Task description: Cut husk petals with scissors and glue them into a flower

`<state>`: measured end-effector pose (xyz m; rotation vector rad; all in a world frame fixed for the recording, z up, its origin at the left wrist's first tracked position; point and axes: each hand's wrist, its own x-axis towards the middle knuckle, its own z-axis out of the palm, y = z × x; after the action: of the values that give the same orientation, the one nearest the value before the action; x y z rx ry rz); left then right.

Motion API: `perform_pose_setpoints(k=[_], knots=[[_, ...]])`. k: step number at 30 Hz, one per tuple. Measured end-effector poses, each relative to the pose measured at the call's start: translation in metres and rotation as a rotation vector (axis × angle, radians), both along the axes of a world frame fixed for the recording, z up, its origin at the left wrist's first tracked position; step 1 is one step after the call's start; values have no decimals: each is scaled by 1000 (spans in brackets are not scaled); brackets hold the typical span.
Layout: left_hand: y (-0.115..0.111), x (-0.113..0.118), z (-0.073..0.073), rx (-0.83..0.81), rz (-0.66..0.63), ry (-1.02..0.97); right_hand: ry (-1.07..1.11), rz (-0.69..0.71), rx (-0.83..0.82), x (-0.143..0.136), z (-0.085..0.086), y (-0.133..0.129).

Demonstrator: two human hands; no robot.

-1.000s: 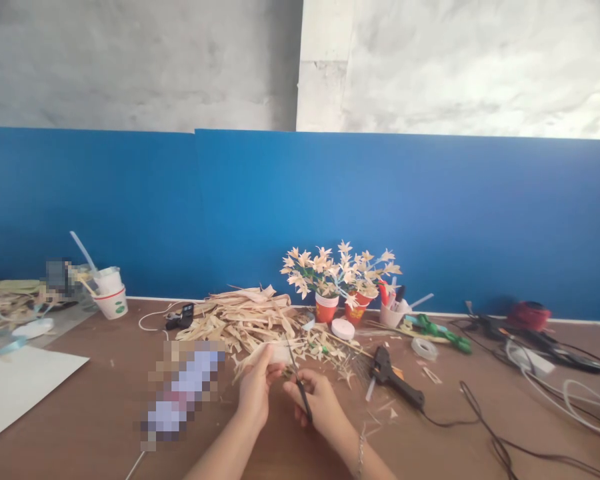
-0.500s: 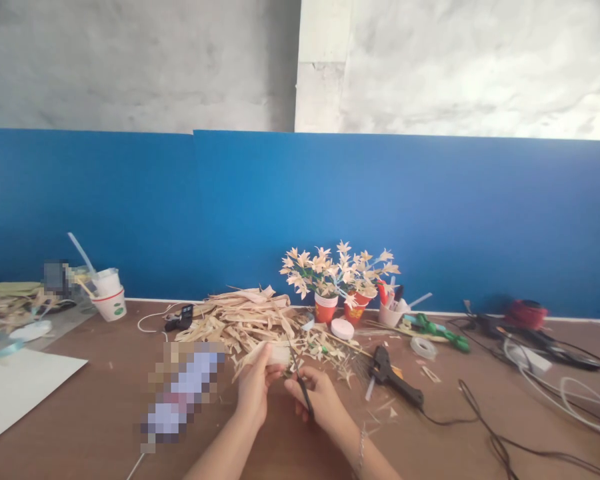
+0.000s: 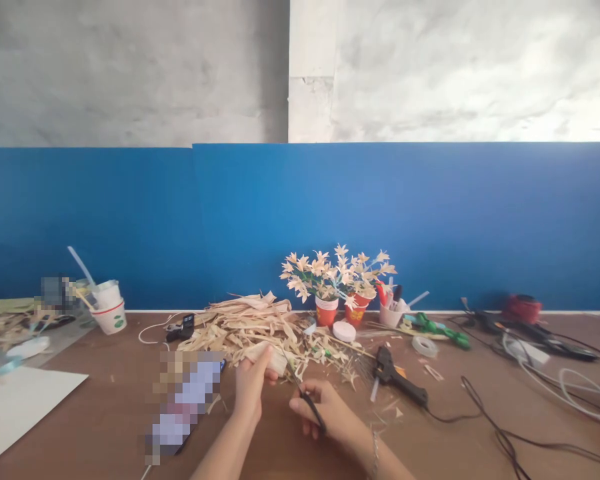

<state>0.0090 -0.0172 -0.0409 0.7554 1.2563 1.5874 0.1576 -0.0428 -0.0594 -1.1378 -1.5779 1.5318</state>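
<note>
My left hand [image 3: 253,387] pinches a pale strip of dried husk [image 3: 277,361] between thumb and fingers. In my right hand [image 3: 323,408] is a pair of black-handled scissors [image 3: 310,404], its blades pointing up and left toward the strip's right end. Whether the blades touch the strip I cannot tell. Just beyond both hands lies a heap of dried husk strips [image 3: 245,320], with small cut pieces and star-shaped bits [image 3: 349,377] at its right side.
Husk flowers [image 3: 325,270] stand in red paper cups [image 3: 326,312] at the back. A black glue gun [image 3: 400,380] lies right of my hands, its cord [image 3: 500,433] trailing right. To the left are a phone [image 3: 187,403], white paper [image 3: 25,407] and a white cup [image 3: 111,317].
My right hand with the scissors has moved slightly right and down, away from my left hand. The strip is still in my left hand. The camera view has tilted up a little.
</note>
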Motion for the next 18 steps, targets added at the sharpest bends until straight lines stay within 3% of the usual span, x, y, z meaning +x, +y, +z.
perform_pose_setpoints(k=[18], knots=[[0, 2, -1, -25, -19, -75, -24, -30, 28, 3, -4, 2]])
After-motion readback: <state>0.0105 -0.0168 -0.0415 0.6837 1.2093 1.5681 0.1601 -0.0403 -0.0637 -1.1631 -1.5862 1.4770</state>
